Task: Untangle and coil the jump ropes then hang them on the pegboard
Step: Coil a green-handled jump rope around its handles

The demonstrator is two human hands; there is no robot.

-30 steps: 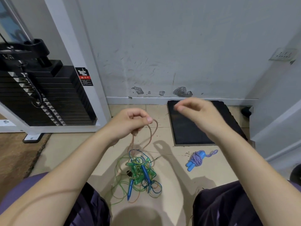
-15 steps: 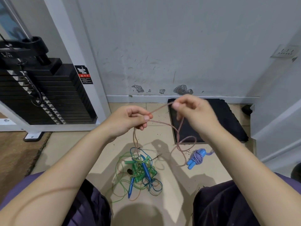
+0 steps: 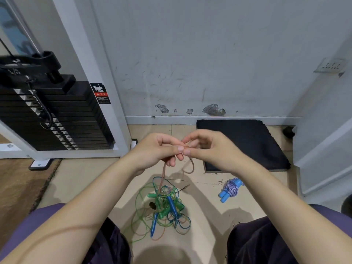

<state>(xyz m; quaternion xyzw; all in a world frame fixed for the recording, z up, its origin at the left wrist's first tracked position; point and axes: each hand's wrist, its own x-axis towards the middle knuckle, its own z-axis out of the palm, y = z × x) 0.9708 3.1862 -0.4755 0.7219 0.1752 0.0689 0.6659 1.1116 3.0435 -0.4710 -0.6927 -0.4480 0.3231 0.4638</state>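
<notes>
Both hands, left hand (image 3: 154, 151) and right hand (image 3: 207, 149), pinch the pinkish rope (image 3: 163, 173) together. It seems to run down into the tangled ropes (image 3: 164, 206) on the floor (image 3: 80, 180).

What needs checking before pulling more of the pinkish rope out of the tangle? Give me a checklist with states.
1. Left hand holds the pinkish rope: ok.
2. Right hand pinches the same rope: ok.
3. Rope runs free of the tangled pile: not ok, it leads down into it.
4. Its handles found: cannot tell.
5. Coiled blue-handled rope lies apart from the pile: ok.
6. Pegboard in view: not ok.
</notes>
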